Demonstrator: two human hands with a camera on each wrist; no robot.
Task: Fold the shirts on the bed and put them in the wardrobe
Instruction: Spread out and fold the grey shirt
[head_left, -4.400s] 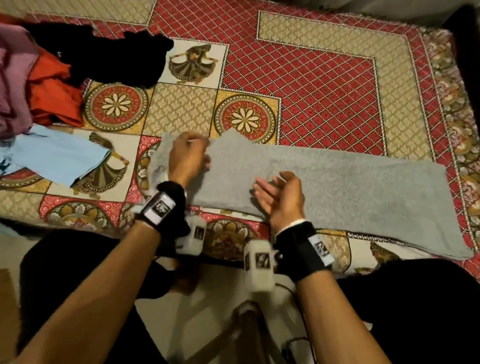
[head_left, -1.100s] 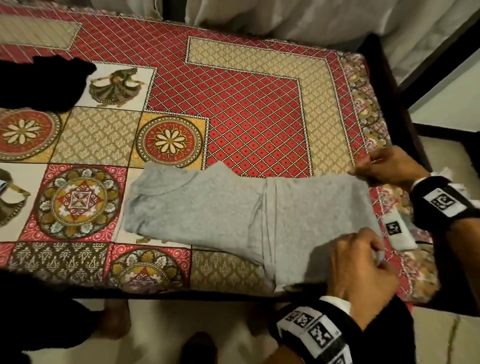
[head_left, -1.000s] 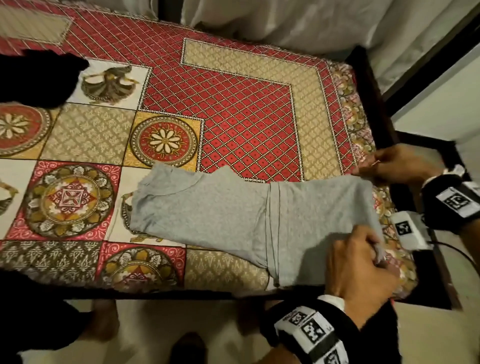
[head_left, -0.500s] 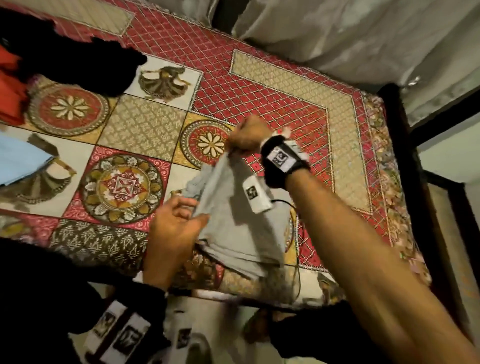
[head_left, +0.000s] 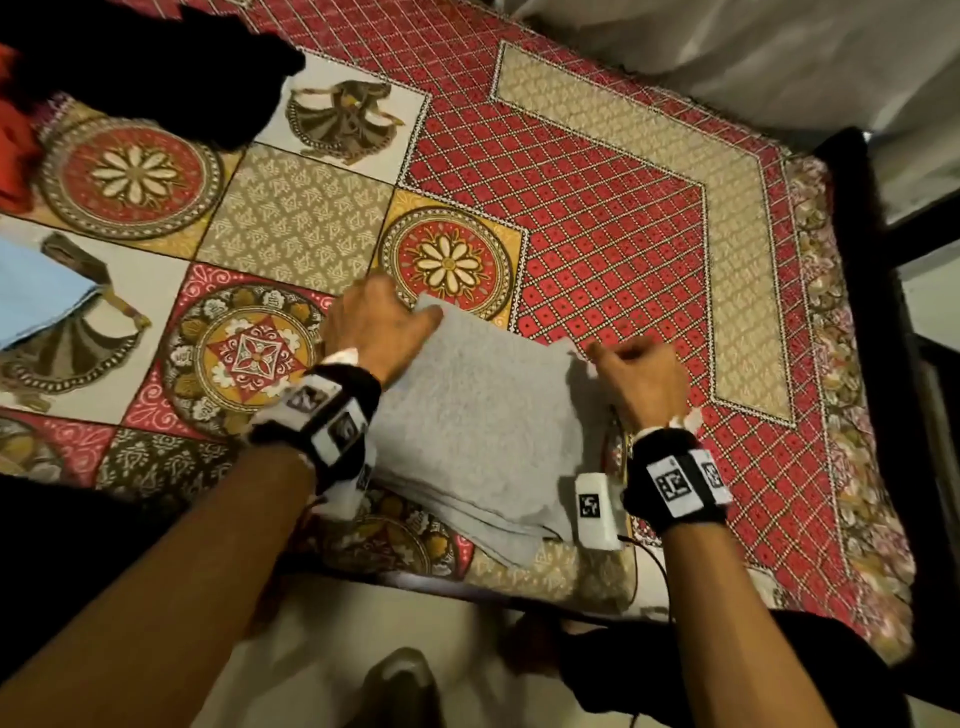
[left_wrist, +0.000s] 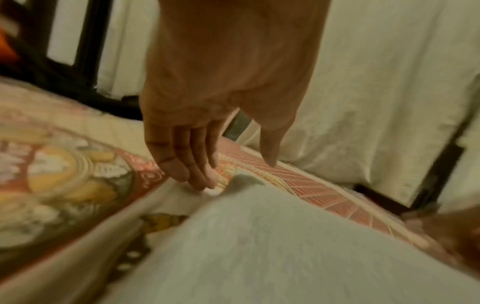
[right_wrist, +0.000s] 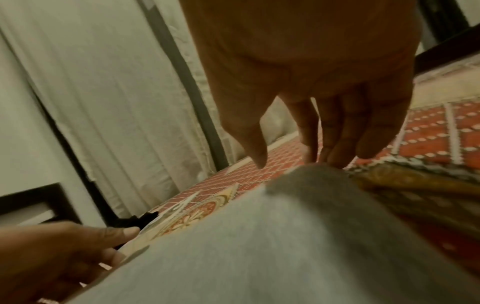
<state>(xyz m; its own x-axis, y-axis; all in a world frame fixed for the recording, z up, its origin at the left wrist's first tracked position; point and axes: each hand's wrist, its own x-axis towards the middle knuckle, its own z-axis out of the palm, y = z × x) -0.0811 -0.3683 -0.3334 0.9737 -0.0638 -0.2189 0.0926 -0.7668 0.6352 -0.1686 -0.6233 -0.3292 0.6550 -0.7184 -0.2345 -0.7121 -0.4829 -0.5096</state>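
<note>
A grey shirt (head_left: 483, 415) lies folded into a compact stack near the front edge of the patterned bed sheet (head_left: 597, 208). My left hand (head_left: 415, 317) is at its far left corner; in the left wrist view that hand (left_wrist: 221, 170) has straight fingers (left_wrist: 197, 181) touching down beside the grey shirt (left_wrist: 259, 236), thumb apart. My right hand (head_left: 597, 356) is at the far right corner; in the right wrist view this hand (right_wrist: 291, 162) has its fingertips (right_wrist: 330, 160) on the edge of the shirt (right_wrist: 285, 236), with nothing pinched.
A black garment (head_left: 156, 67), an orange one (head_left: 13, 156) and a light blue one (head_left: 36, 296) lie at the bed's left. A dark bed frame (head_left: 872, 312) runs along the right, and white curtains (head_left: 727, 52) hang behind.
Half a second ago both hands held the grey shirt lifted mid-fold. Now it lies flat, folded smaller, and both hands have let go and rest at its far corners.
</note>
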